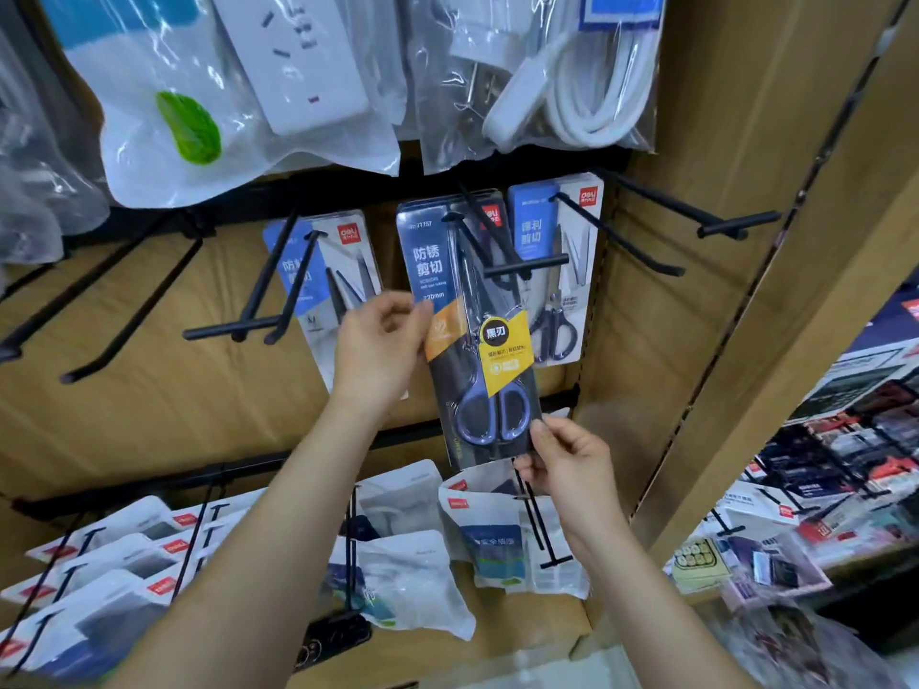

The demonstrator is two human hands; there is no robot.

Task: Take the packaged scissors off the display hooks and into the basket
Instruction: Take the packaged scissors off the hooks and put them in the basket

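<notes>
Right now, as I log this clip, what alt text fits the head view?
Two bare hands hold a dark scissors pack hung on the middle hook: the left hand pinches its left edge, the right hand its lower right corner. More scissors packs hang either side, bagged power strips above.

The dark card of blue-handled scissors (462,340) reads "防锈剪切", "270mm", "黑刃"; the blue-and-white scissors card (534,241) beside it reads "deli", "锋利剪切".

Packaged scissors (447,271) on black hooks (527,265)
</notes>
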